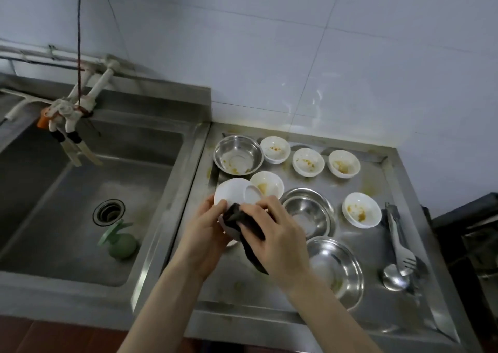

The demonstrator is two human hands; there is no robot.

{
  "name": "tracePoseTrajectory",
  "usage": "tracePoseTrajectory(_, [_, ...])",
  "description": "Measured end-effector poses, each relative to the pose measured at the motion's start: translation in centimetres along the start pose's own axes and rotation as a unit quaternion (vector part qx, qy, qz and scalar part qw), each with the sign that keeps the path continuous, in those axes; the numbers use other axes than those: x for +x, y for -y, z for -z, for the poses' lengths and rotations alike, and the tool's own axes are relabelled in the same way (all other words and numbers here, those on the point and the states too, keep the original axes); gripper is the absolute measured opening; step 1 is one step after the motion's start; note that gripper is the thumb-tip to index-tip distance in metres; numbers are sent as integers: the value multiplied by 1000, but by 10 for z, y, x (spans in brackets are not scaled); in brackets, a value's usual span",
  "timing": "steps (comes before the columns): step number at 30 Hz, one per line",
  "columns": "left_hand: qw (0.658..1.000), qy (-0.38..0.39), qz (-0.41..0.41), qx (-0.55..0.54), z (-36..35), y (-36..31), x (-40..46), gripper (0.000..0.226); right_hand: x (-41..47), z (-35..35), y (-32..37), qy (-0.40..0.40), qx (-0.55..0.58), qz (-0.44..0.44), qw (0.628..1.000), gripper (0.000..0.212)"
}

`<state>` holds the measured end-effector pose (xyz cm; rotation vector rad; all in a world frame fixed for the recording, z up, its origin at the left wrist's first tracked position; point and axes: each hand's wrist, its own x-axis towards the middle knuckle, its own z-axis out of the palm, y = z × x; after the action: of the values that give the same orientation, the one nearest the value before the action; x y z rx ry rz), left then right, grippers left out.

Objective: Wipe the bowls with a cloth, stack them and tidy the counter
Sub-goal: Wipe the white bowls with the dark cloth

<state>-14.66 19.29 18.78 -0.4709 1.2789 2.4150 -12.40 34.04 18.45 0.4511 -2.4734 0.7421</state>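
My left hand [207, 226] grips a white bowl [234, 192] tilted with its base facing me, above the steel counter [269, 293]. My right hand [277, 234] holds a dark cloth [242, 226] pressed against the bowl's lower side; the cloth's end hangs down under my palm. Several small white bowls with yellow food stains stand on the counter, one just behind the held bowl [268, 186], three along the back [275, 149] [308, 161] [344, 163] and one at the right [361, 209]. Three steel bowls stand at the back left [238, 154], the middle [310, 212] and the front [335, 269].
A deep steel sink [89, 191] lies to the left, with a drain, a green stopper [121, 242] and taps above it. Metal tongs [398, 239] and a ladle [394, 277] lie at the counter's right side. A dark appliance [474, 244] stands beyond the right edge.
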Motion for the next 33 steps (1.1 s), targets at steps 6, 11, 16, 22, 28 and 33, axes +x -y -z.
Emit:
tracePoseTrajectory(6, [996,6,18,-90,-12,20,-24,54,-44,16,-14,-115,107,-160,975,19])
tracePoseTrajectory(11, [997,59,-14,-47,-6,21,-45,49,-20,34,-41,-24,249,-367,896,5])
tracePoseTrajectory(16, [995,86,-30,39,-2,14,-55,41,7,66,-28,56,150,-99,982,11])
tracePoseTrajectory(22, [993,102,-47,23,-8,27,-65,44,6,68,-37,38,191,-141,971,8])
tracePoseTrajectory(28, [982,80,-41,-168,-23,51,-61,62,-60,43,-26,-42,334,-320,886,8])
tracePoseTrajectory(33, [980,7,12,-196,-20,72,-44,67,-86,29,8,-59,178,-146,971,20])
